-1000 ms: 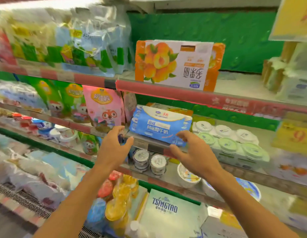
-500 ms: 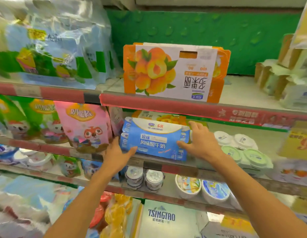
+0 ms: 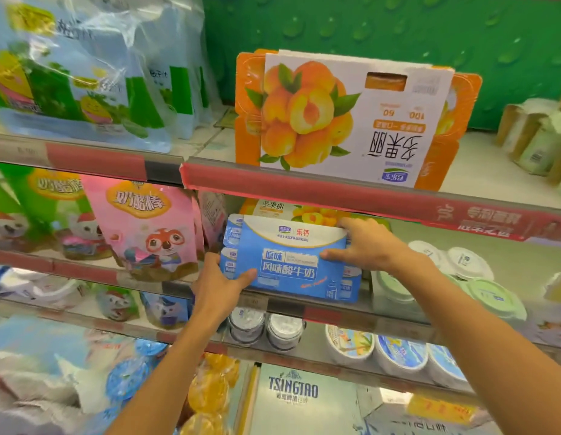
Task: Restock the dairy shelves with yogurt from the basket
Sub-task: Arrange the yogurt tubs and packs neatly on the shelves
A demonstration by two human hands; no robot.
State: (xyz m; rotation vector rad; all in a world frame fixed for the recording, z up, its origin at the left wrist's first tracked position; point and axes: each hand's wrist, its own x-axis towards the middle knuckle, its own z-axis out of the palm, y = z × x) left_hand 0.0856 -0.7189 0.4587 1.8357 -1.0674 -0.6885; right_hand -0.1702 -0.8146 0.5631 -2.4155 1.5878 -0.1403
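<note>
Green-backed dairy shelves (image 3: 335,196), stocked. Left hand (image 3: 218,285) gripping blue yogurt pack (image 3: 288,265) at lower left corner, thumb across its front; right hand (image 3: 365,246) holding upper right edge, fingers bent over it. Pack on middle shelf front. Above right hand, peach carton (image 3: 351,117); beside it, white cups (image 3: 455,268); left of left hand, pink pouch (image 3: 144,227).

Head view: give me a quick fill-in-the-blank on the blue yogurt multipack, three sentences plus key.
1. The blue cardboard-sleeved yogurt multipack is held by ____ hands.
2. The orange peach-print carton stands on the shelf ____ the multipack.
3. The pink fox-print pouch sits to the multipack's ____.

Missing words: both; above; left
</note>
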